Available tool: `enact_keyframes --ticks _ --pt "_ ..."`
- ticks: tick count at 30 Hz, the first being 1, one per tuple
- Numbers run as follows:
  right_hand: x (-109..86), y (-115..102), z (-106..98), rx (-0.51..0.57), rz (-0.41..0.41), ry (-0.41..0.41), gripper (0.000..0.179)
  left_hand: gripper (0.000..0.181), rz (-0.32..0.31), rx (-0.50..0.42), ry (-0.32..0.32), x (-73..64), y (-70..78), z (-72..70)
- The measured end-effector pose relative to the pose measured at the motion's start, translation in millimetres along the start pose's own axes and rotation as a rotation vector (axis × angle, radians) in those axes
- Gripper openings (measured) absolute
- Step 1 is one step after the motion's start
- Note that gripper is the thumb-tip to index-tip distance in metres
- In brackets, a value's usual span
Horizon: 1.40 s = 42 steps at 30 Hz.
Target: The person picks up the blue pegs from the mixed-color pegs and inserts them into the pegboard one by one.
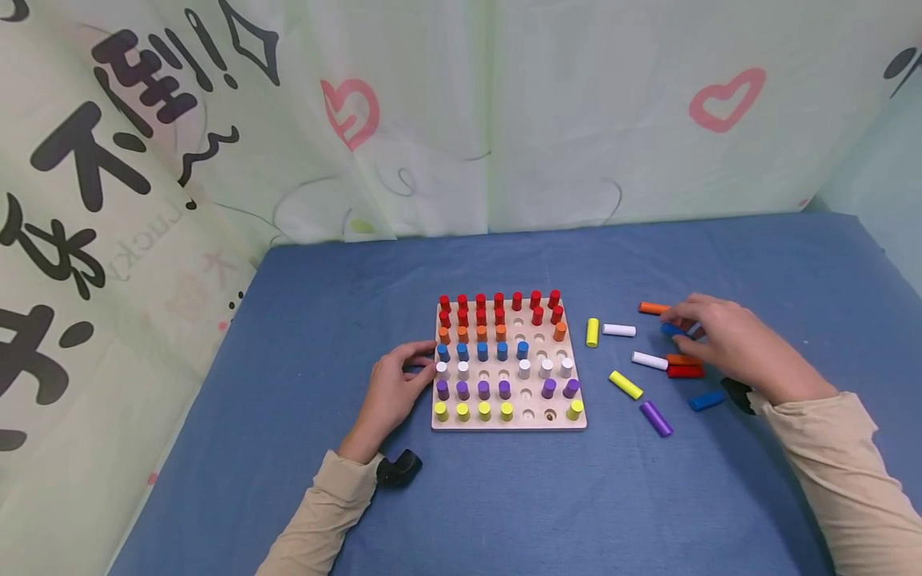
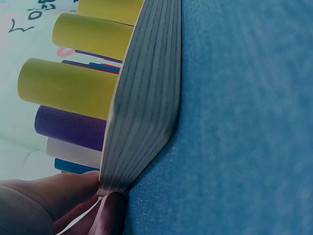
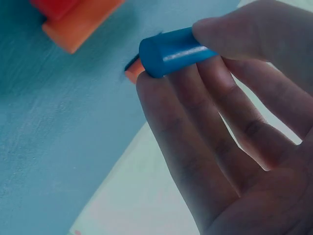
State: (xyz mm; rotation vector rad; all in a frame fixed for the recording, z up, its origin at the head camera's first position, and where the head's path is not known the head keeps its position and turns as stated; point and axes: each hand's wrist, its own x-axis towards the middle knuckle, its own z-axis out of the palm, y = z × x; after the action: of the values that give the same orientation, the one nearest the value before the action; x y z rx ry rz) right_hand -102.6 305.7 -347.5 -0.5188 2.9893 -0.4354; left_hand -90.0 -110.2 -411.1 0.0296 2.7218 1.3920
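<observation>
A wooden pegboard [image 1: 504, 430] lies on the blue cloth, with rows of red, orange, blue, white, purple and yellow pegs upright in it and some bare holes. At its left edge, my left hand [image 1: 394, 384] grips the board; in the left wrist view the thumb [image 2: 73, 188] and a finger meet the board's side [image 2: 146, 88] beside the pegs. My right hand [image 1: 731, 340] is over the loose pegs on the right. It pinches a blue peg [image 3: 171, 51] between thumb and fingertips, and that peg [image 1: 673, 329] shows partly in the head view.
Around the right hand lie loose pegs: an orange peg [image 1: 652, 308], two white ones, a yellow peg [image 1: 625, 385] and another yellow, a purple peg [image 1: 656, 418], a red peg [image 1: 686, 372] against an orange one, and a blue peg [image 1: 707, 401]. A printed curtain [image 1: 547, 120] hangs behind.
</observation>
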Motion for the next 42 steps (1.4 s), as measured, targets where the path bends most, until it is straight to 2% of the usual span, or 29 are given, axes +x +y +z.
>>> enact_keyframes --ticks 20,42 --pt "2.5 -18 -2 0.050 -0.071 0.083 0.021 0.037 0.001 -0.014 0.000 0.7 -0.9 0.3" --pt "13.8 -35 -2 0.081 -0.115 0.091 0.023 0.038 0.002 -0.022 -0.003 0.2 -0.5 -0.7"
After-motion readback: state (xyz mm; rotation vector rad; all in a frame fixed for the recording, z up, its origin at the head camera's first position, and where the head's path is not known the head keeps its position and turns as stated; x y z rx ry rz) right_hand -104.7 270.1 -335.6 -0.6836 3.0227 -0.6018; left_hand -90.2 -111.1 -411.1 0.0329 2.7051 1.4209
